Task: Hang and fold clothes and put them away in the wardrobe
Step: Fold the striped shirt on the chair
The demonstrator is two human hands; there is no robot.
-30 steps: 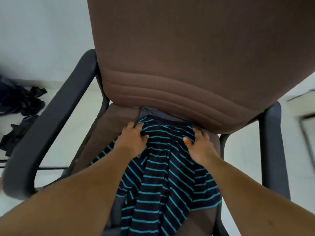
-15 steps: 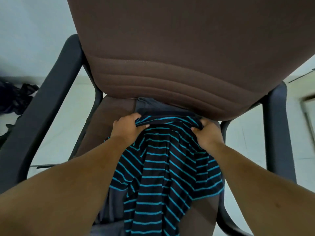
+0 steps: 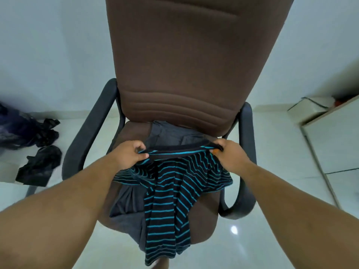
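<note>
A black shirt with thin blue stripes (image 3: 171,193) hangs over the seat of a brown office chair (image 3: 186,74). My left hand (image 3: 130,154) pinches its top edge on the left and my right hand (image 3: 229,154) pinches it on the right. The edge is stretched taut between them, lifted a little above the seat. The rest of the shirt drapes down over the seat's front edge. Beneath it a dark grey garment (image 3: 167,134) lies on the seat, partly covered by the striped shirt.
The chair has black armrests (image 3: 89,129) on both sides. Dark clothes (image 3: 37,150) lie heaped on the pale tiled floor at the left. A white cabinet (image 3: 334,140) stands at the right, with a white wall behind the chair.
Both hands have closed on the shirt's top edge, moved apart and raised it off the seat, uncovering the grey garment. The view has pulled back from the chair.
</note>
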